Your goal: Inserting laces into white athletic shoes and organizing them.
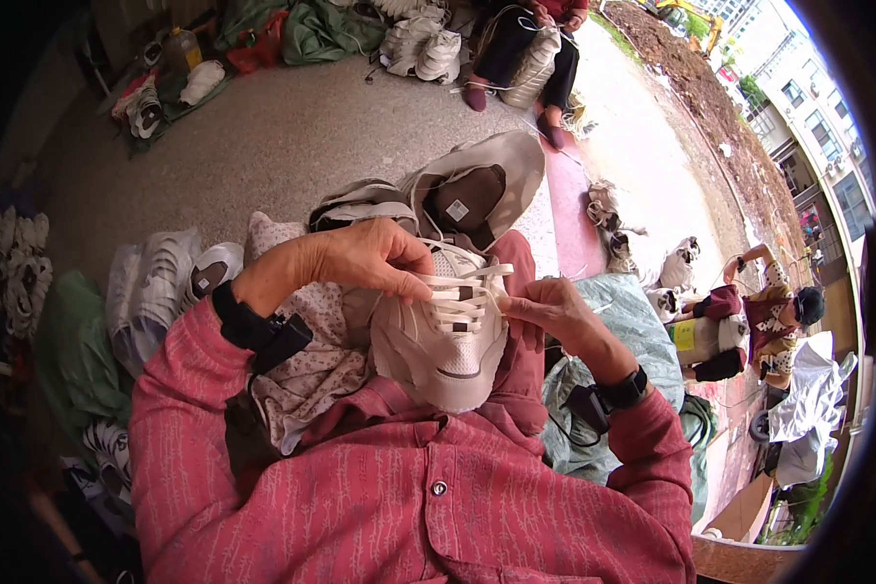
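Observation:
A beige and white sneaker (409, 355) rests on my lap with its toe toward me. White shoelaces (457, 310) cross over its tongue in several rows. My left hand (375, 255) is closed in a pinch on a lace at the left side of the eyelets. On the opposite side, my right hand (553, 310) pinches the lace between thumb and forefinger. Just beyond the sneaker lies another beige shoe piece (521, 161), wide open, with a dark brown lining. A floral cloth (311, 384) is beneath my left forearm.
White shoes in clear plastic (156, 282) stand at my left, beside a green sack (78, 336). A pale green sack (642, 331) lies at my right. One person (535, 49) sits ahead with shoes; another person (774, 321) works at far right. More shoes (423, 51) are piled at the back.

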Demonstrator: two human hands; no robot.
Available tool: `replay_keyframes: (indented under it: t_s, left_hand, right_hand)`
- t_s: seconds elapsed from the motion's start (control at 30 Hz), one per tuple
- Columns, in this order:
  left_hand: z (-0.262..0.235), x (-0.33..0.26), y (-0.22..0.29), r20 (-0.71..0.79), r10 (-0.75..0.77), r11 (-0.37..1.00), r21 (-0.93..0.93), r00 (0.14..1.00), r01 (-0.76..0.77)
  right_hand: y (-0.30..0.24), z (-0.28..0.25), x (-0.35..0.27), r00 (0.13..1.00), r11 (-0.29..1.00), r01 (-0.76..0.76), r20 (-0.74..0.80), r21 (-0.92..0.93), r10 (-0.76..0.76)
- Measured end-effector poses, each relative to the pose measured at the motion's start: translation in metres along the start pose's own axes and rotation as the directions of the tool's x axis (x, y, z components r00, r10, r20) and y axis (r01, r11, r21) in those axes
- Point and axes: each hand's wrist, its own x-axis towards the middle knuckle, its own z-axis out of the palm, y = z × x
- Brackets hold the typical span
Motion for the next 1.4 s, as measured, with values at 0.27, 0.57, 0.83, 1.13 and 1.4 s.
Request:
replay_keyframes:
  t_s: [0.27,0.57,0.83,1.13,1.4]
  left_hand:
    - [0.002,-0.003,0.003,-0.014,-0.011,0.999,0.032,1.0,0.012]
    - [0.002,-0.002,0.001,-0.005,-0.001,1.0,0.029,1.0,0.001]
    - [0.001,-0.002,-0.001,0.003,0.025,0.993,0.119,1.0,-0.025]
    - [0.005,-0.001,0.002,0.0,0.035,0.996,0.078,0.999,-0.035]
    - [0.004,-0.002,0.002,-0.001,0.035,0.997,0.065,0.999,-0.035]
  right_hand:
    - [0.022,0.007,0.0,0.982,0.741,-0.14,0.187,0.656,0.02]
    - [0.027,0.056,0.004,0.958,-0.01,-0.054,0.049,0.998,-0.282]
    - [0.033,0.039,0.0,0.963,0.424,0.186,-0.08,0.886,-0.256]
    - [0.047,0.017,0.005,0.767,0.877,0.477,-0.465,-0.049,-0.443]
    - [0.029,0.02,0.01,0.526,0.52,0.535,-0.219,-0.666,-0.822]
